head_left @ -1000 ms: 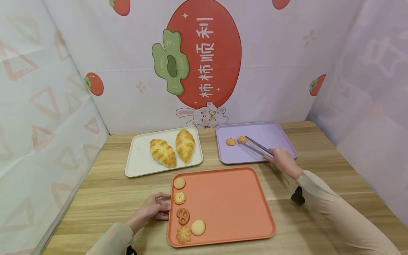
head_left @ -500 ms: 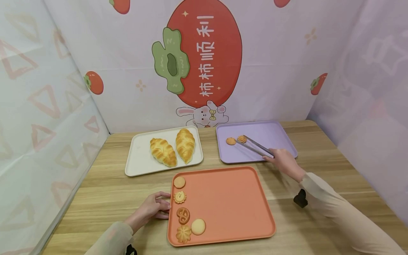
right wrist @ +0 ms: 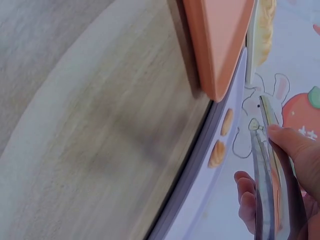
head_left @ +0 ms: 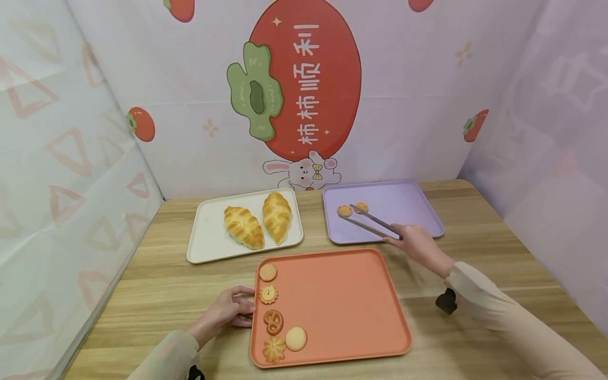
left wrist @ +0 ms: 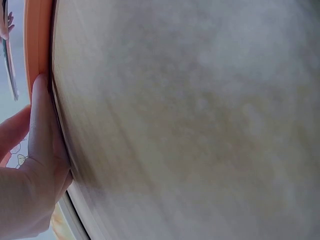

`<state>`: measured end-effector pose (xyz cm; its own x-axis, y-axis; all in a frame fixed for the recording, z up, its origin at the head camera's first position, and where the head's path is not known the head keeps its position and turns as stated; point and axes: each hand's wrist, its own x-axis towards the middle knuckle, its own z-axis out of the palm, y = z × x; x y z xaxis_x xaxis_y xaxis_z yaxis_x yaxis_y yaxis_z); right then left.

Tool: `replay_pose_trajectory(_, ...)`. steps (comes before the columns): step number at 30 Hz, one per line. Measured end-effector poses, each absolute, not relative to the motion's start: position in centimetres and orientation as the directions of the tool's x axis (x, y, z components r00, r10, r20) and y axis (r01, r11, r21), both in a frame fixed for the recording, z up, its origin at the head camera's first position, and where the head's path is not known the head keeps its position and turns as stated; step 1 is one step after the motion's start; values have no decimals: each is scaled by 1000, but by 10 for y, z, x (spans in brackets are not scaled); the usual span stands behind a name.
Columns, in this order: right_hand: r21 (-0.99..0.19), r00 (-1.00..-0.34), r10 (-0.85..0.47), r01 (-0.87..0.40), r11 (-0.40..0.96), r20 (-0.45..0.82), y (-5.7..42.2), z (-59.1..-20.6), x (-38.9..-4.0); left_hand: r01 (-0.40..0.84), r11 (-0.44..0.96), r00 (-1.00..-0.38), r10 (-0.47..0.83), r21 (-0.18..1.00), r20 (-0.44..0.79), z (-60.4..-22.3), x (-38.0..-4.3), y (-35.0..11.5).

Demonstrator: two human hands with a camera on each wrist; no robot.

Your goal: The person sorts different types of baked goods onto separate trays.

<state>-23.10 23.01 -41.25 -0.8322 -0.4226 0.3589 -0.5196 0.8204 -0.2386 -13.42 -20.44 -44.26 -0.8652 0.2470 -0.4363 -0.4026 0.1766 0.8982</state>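
Note:
My right hand (head_left: 415, 244) grips metal tongs (head_left: 375, 228) over the purple tray (head_left: 404, 198). The tongs' tips are apart, near a small round cookie (head_left: 344, 210) at the tray's left. One tong arm passes in front of a swirled cookie (head_left: 362, 207) beside it. In the right wrist view the tongs (right wrist: 265, 165) appear raised above the tray, and both cookies lie on it. My left hand (head_left: 228, 310) touches the left rim of the orange tray (head_left: 342, 301); in the left wrist view a finger (left wrist: 41, 115) lies along that rim.
Along the orange tray's left side lie several cookies, among them a pretzel-shaped one (head_left: 273, 322) and a pale round one (head_left: 296, 338). A white tray (head_left: 204, 237) with two bread loaves (head_left: 244, 228) stands at the back left. A printed cloth (head_left: 190, 63) hangs behind the wooden table (head_left: 157, 295).
The tongs have shifted left, from around the swirled cookie towards the small round cookie. Both cookies stay in place. My left hand has not moved.

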Motion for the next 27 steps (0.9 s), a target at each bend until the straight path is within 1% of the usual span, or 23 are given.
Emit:
replay_pose_trajectory(8,-273,-822,-444,-546,792,358,217,-408,-226,-389,178,-870,251,904,-424,-443,-134,-204)
replay_pose_trajectory(13,-304,-831,-451,-543,783,325,208,-405,-222,-388,178,-871,250,904,-423,-443,-134,-205)
replay_pose_trajectory(27,-320,-806,-491,-585,746,330,187,-403,-214,-398,165,-867,255,903,-429,-442,-133,-205)
